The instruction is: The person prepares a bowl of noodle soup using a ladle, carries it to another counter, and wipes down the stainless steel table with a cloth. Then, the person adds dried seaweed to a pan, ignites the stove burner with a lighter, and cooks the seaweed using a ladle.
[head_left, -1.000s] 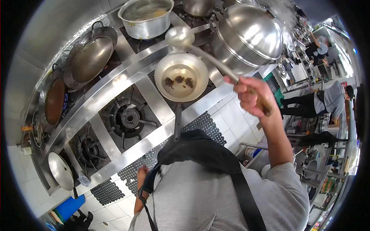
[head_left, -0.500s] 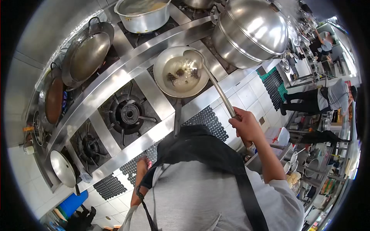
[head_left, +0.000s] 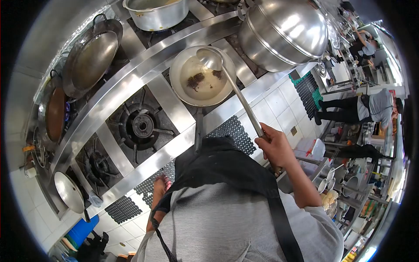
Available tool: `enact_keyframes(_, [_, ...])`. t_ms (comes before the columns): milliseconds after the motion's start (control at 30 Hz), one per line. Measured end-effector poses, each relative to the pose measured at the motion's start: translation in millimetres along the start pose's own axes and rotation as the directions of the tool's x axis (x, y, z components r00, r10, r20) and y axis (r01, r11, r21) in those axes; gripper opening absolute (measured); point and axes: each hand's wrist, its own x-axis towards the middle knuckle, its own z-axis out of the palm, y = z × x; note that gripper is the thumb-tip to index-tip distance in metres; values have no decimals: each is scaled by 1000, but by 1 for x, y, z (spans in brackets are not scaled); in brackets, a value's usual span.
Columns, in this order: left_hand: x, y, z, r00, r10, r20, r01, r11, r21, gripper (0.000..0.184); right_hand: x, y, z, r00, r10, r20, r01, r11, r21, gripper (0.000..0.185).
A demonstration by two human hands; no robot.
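My right hand (head_left: 277,146) is closed around the long handle of a metal ladle (head_left: 242,104). The ladle's bowl is at the far side of a wok (head_left: 175,90), over the liquid; whether it touches the wok's wall I cannot tell. Dark clumps (head_left: 196,81) lie in the cloudy, pale liquid. The wok sits on a stove burner, its dark handle (head_left: 198,131) pointing towards my apron. My left hand (head_left: 162,185) hangs low beside my apron, partly visible, its fingers loosely apart with nothing seen in them.
A big domed steamer pot (head_left: 281,37) stands right of the wok, and an aluminium pot (head_left: 159,18) behind it. More woks (head_left: 91,59) line the back left. Bare burners (head_left: 142,125) lie to the left. A person (head_left: 371,107) stands at the right.
The ladle's bowl has shifted left across the wok and its inside shows more. The liquid looks calmer and the dark clumps have spread. My right hand still grips the handle.
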Motion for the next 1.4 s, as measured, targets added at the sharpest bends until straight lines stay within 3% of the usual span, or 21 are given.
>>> enact_keyframes(367, [9,2,-6,996,77,48,-77,997,-12,16,-1,-13,8,989,70,133,-88,986,141,44])
enact_keyframes(633, [19,3,-15,955,274,116,-286,952,110,16,7,1,27,984,45,175,-64,993,104,40])
enact_keyframes(767, [4,2,-16,921,371,120,-387,906,171,14,6,-4,26,966,114,234,-162,967,196,38])
enact_keyframes(867, [20,-10,-31,875,434,215,-477,848,229,13,2,-4,18,929,180,324,-289,898,332,38])
enact_keyframes(967, [6,-9,-29,899,370,234,-400,911,98,16,-4,0,14,911,171,376,-337,835,436,39])
enact_keyframes(1267, [-50,-23,-6,980,196,26,-193,977,-95,21,-13,20,5,885,73,459,-350,754,556,40])
enact_keyframes(1333, [-26,-57,-24,927,362,102,-372,922,107,24,-11,33,6,882,36,469,-326,765,555,40])
enact_keyframes(1400, [-37,-72,-25,895,435,104,-446,884,142,24,-7,44,2,853,-5,521,-399,639,658,39])
